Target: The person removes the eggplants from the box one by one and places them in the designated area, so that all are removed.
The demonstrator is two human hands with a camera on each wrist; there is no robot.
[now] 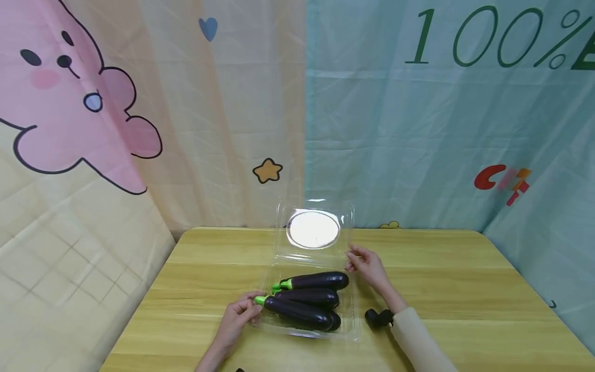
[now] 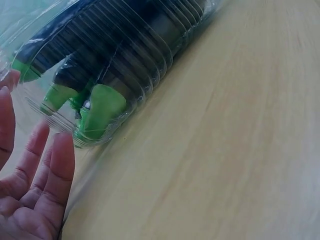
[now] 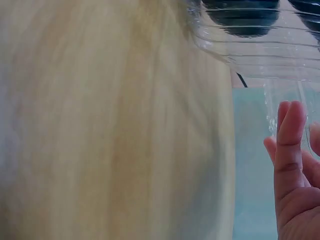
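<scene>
Bg = printed fabric curtain (image 1: 395, 129) hung behind & either side of the clear plastic box (image 1: 309, 335); pink cartoon bear (image 1: 88, 124) well up & left of box, blue heart (image 1: 208, 29) & orange star (image 1: 267, 171) above it, slightly left, green "100%" lettering (image 1: 492, 39) high to its right; wood-grain table (image 1: 432, 279) under the box, bare grain on both sides of it.

Box sits w/ its lid (image 1: 313, 229) raised on the far side, bright oval glare in lid's middle; ribbed walls seen close up in both wrist views; eggplants (image 1: 307, 297) lie inside box, dark purple & glossy, green stems toward box's left end, rounded ends toward its right; three show most of their length, plus another rounded end peeking out beside the nearest one, at box's near-right part.

Left hand (image 1: 238, 315) is at box's left end, thumb & fingers pinching its edge, right by the nearest green stem; can't tell if skin touches that stem; L wrist view has fingertips (image 2: 62, 142) up against box's stem end.

Right hand (image 1: 367, 263) is on box's far-right side, by lid's right edge near the hinge; fingers mostly straight in R wrist view, thumb near them; can't tell whether it's gripping lid or just touching; pale sleeve (image 1: 420, 338) & small blk object (image 1: 378, 318) by that wrist, right of box.
</scene>
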